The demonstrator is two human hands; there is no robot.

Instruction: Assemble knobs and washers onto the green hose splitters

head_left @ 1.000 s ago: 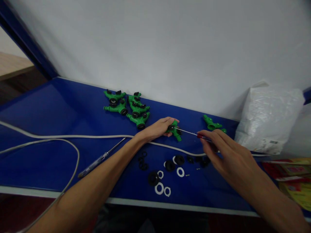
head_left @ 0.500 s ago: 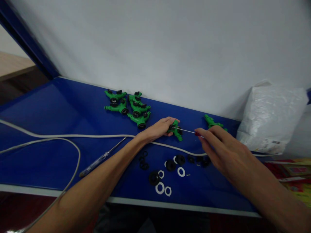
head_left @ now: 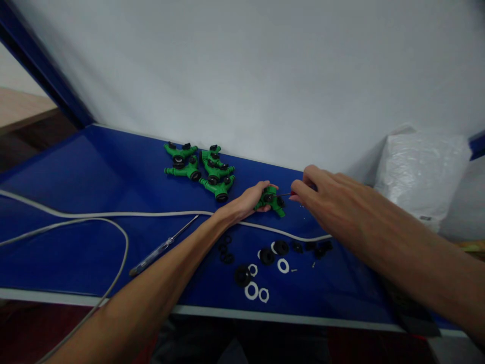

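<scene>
"Green splitter [head_left: 270, 199] is in the left hand [head_left: 250, 198]. What does it look like?"

"It's bright green, with short arms poking out. One arm points down toward us. It has black parts too: one near the middle and one on the right side."

"Where is it?"

"Over the middle of the blue tabletop [head_left: 102, 177], just past the pale cord [head_left: 172, 214]. I can't tell if it touches the tabletop."

"What are the fingers doing?"

"The left fingers curl around the splitter and grip it. The right hand [head_left: 322, 194] grips a thin screwdriver [head_left: 284, 194] and hides most of its handle. The metal rod points at the black part near the middle."

"Any more green ones?"

"Yes, a bunch of green splitters [head_left: 217, 189] with black knobs lies to the left, near the wall [head_left: 246, 86]."
</scene>
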